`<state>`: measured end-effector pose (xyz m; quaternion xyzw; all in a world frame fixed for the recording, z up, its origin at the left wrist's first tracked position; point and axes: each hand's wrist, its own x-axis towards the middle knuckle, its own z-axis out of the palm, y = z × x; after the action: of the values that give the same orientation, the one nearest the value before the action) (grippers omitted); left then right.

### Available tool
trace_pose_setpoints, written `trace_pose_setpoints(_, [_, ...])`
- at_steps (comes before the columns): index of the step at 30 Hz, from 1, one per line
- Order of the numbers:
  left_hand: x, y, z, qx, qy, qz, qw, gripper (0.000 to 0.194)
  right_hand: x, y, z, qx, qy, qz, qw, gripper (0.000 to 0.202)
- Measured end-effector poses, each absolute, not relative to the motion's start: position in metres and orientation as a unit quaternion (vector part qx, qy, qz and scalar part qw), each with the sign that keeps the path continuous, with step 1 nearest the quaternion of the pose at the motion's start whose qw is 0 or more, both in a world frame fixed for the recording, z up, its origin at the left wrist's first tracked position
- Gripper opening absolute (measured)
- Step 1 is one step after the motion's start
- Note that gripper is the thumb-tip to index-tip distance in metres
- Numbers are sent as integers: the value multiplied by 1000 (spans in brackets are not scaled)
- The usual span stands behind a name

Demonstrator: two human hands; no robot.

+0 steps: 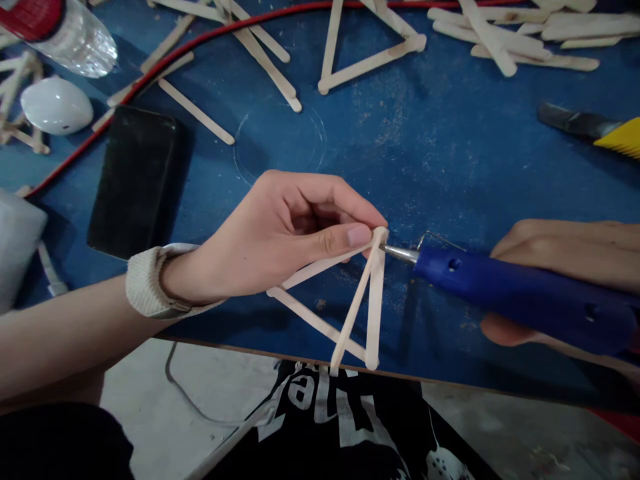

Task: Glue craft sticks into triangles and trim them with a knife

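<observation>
My left hand (310, 227) pinches the top corner of a triangle of wooden craft sticks (320, 323) between thumb and fingers. One more craft stick (353, 310) slants down from that same corner, its lower end reaching over the table's front edge. On the right, my right hand (550, 253) is wrapped round a blue hot glue gun (505, 283). The gun's metal nozzle points left and meets the sticks at the pinched corner, close to my left fingertips. Part of my right hand is hidden behind the gun.
A black phone-like slab (134, 180) lies left of my left hand, near a white earbud case (57, 105) and a clear bottle (75, 43). A red cable (200, 40) crosses the blue table (450, 167). Another stick triangle (373, 65), loose sticks (530, 33) and a yellow-handled tool (617, 139) lie farther back.
</observation>
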<state>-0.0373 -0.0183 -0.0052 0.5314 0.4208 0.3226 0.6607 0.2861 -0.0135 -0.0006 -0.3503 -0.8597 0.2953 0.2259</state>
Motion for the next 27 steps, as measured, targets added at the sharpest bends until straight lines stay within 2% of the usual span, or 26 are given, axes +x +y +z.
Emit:
trace_pose_setpoints(16, [-39,-20,-7,529,421,329,660,5,288,-16,-2,-366,-856,287,225,49])
trace_pose_setpoints(22, [-37,-20,-6,538,421,332,651,5,293,-10,-8,-293,-869,301,259,26])
trace_pose_setpoints(27, [-38,-20,-6,553,424,336,634,3,296,-8,-8,-288,-874,293,260,28])
